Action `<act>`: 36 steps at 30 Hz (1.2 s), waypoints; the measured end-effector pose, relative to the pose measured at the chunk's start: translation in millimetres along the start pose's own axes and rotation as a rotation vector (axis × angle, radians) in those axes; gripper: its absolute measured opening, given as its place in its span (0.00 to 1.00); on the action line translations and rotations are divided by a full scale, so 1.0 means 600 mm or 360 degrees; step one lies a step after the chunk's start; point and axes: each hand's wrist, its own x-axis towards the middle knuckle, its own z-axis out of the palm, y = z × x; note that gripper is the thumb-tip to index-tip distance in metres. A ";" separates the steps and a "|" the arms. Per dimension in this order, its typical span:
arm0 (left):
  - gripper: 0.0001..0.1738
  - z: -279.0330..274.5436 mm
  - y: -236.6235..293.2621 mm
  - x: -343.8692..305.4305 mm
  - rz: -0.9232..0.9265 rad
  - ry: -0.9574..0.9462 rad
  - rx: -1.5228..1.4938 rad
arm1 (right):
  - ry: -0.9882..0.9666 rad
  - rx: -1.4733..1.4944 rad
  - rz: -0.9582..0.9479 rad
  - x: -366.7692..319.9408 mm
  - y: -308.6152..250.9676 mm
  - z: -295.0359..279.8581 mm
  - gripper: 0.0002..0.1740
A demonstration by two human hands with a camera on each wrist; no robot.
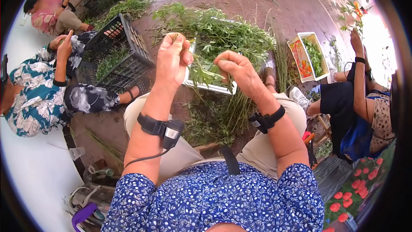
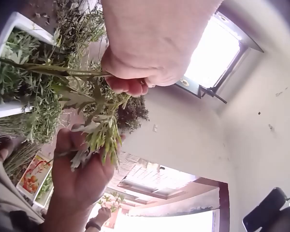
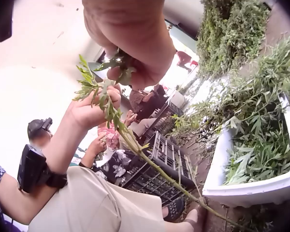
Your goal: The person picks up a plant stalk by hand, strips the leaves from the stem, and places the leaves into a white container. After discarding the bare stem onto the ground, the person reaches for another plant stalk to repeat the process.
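Note:
My left hand point(image 1: 171, 62) pinches a leafy green stem point(image 3: 169, 179) near its top. Seen from the right wrist, this stem slants down past the left hand point(image 3: 94, 108) toward the floor. Facing it, my right hand point(image 1: 240, 71) has thumb and fingers closed on some green leaves point(image 3: 121, 65). A cluster of pale green leaf tips point(image 2: 104, 140) hangs between both hands in the left wrist view. Below and beyond them stands a white crate point(image 1: 210, 87) heaped with cut leafy sprigs point(image 1: 231, 38).
Bare stalks point(image 1: 281, 56) lie right of the crate, with more leafy stems point(image 1: 210, 118) between the feet. A smaller white box point(image 1: 308, 56) holds greens. Black crates point(image 1: 128, 56) stand to the left. People sit on both sides, among them a person in a floral shirt point(image 1: 36, 86).

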 end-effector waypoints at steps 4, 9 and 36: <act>0.05 0.014 -0.014 -0.006 -0.0057 -0.0029 0.0044 | -0.0030 0.0110 0.0072 0.005 -0.006 0.012 0.19; 0.05 0.016 -0.016 -0.005 -0.0022 -0.0017 0.0099 | -0.0112 0.0057 0.0095 0.016 0.016 0.037 0.15; 0.06 -0.036 0.047 0.011 -0.0150 0.0034 -0.0503 | -0.0452 -0.0963 -0.0253 0.015 0.068 0.068 0.12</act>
